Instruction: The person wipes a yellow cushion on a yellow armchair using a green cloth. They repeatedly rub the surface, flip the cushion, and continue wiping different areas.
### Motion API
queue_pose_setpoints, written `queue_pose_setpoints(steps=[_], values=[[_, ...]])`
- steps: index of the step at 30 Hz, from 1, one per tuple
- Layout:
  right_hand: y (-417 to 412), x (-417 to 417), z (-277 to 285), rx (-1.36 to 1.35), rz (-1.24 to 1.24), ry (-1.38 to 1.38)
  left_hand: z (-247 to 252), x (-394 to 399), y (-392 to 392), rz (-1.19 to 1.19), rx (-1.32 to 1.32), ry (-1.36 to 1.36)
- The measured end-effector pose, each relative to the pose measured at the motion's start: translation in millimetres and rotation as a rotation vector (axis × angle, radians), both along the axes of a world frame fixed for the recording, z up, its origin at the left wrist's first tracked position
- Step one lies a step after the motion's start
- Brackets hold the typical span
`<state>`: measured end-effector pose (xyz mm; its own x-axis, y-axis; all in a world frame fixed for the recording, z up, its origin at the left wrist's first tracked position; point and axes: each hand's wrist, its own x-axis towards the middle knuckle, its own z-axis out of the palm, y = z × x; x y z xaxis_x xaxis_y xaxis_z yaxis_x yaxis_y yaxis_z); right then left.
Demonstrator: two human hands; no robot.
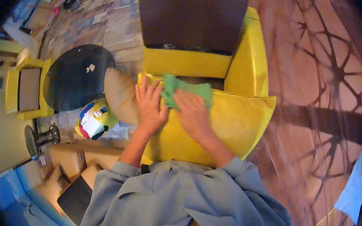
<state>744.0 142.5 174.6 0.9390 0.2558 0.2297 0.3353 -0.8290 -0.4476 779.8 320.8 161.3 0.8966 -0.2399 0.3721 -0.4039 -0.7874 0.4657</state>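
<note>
A yellow cushion (228, 127) lies right in front of me, across the front of a yellow armchair (185, 62). My right hand (192, 111) presses a green cloth (188, 87) against the cushion's upper part, with the fingers over the cloth. The hand is slightly blurred. To its left, my left hand (150, 105) lies flat near the cushion's left end, fingers somewhat spread and nothing held. Beside that hand is a beige cushion (120, 95), partly covered by it. The armchair's dark brown panel (190, 19) rises beyond both cushions.
A round black table (76, 76) with small white pieces (90, 68) stands to the left. Nearer is a yellow container (112, 116) full of coloured cloths. Another yellow chair (28, 88) and brown furniture (68, 161) stand at the left. Sheer, dark-patterned curtain fabric (320, 93) covers the right side.
</note>
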Motion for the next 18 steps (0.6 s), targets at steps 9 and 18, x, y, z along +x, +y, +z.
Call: queue_pose_setpoints(steps=[9, 18], values=[[-98, -22, -11, -0.270, -0.375, 0.181, 1, -6, 5, -0.015, 0.014, 0.053], [-42, -19, 6, -0.257, -0.614, 0.269, 1, -16, 9, -0.113, -0.097, 0.041]])
